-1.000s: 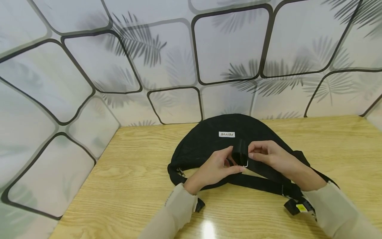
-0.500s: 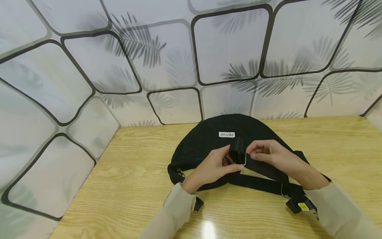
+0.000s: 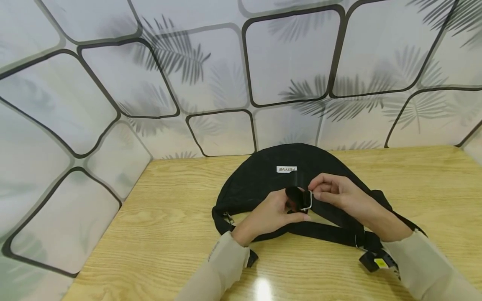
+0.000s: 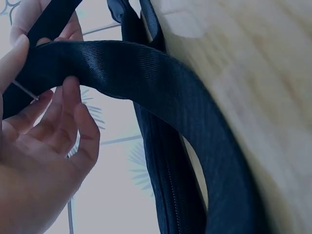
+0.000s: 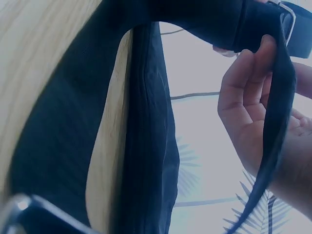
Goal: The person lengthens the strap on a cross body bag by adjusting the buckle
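Observation:
A black half-moon bag [image 3: 256,186] with a white label [image 3: 287,169] lies on the wooden table. Over its front, my left hand [image 3: 268,214] holds the bag's black webbing strap [image 4: 141,73] between thumb and fingers, beside a metal slider buckle [image 3: 310,200]. My right hand [image 3: 342,195] pinches the strap at the slider's upper right, thumb and forefinger close together. A short loop of webbing [image 3: 295,194] bulges left of the slider. In the right wrist view, a loose strap length [image 5: 278,112] hangs across the right palm, with the slider [image 5: 291,22] above the fingertips.
Near the right sleeve lie a second metal slider [image 3: 357,242] and a black buckle with a yellow tag [image 3: 381,262]. Another black strap end [image 3: 252,258] shows by the left cuff. A zipper pull [image 3: 228,216] sits at the bag's left corner. A patterned wall [image 3: 218,133] stands behind the table.
The webbing loop at the slider has dropped and opened out toward the left hand. The slider has turned more into view, and the right fingertips have shifted slightly left.

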`<state>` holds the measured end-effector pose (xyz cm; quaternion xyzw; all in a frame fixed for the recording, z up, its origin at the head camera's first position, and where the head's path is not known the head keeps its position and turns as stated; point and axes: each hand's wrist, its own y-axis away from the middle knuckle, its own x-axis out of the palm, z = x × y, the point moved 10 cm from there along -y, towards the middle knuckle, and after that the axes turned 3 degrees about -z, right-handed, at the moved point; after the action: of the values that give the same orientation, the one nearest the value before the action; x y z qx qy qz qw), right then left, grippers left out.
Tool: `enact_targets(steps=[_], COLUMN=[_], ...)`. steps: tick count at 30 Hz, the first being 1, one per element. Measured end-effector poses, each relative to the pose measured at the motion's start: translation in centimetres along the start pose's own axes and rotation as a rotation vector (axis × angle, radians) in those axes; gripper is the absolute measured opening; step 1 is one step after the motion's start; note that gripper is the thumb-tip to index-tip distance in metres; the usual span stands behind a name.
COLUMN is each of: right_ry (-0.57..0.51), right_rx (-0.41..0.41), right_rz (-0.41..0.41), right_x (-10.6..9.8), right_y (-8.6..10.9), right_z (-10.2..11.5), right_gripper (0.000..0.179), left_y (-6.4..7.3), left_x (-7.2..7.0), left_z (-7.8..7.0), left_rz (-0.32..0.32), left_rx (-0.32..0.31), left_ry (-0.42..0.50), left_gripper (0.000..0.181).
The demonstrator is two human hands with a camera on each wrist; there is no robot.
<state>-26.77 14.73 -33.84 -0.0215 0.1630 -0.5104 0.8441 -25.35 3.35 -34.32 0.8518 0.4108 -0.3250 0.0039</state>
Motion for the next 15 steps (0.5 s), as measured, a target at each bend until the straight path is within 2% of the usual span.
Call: enact_targets(steps=[5,11,15], right_ry=[0.079,0.262,0.358], right_rx=[0.045,-0.034,-0.043], right_rz=[-0.022,-0.027,-0.079], right_x=[0.2,1.6,1.9], right_y=[0.2,0.3,0.2], right_z=[0.2,1.4,2.1], right_gripper=[0.03,0.053,0.051], left_y=[-0.2,-0.1,-0.1], left_x=[-0.2,-0.5,-0.4], left_z=[0.0,0.2,0.0], left_rz=[-0.053,-0.082,-0.066], left_rx=[0.006,-0.02,-0.006], left_ry=[-0.05,-0.036,-0.064], left_gripper=[0.029,0.039,0.041])
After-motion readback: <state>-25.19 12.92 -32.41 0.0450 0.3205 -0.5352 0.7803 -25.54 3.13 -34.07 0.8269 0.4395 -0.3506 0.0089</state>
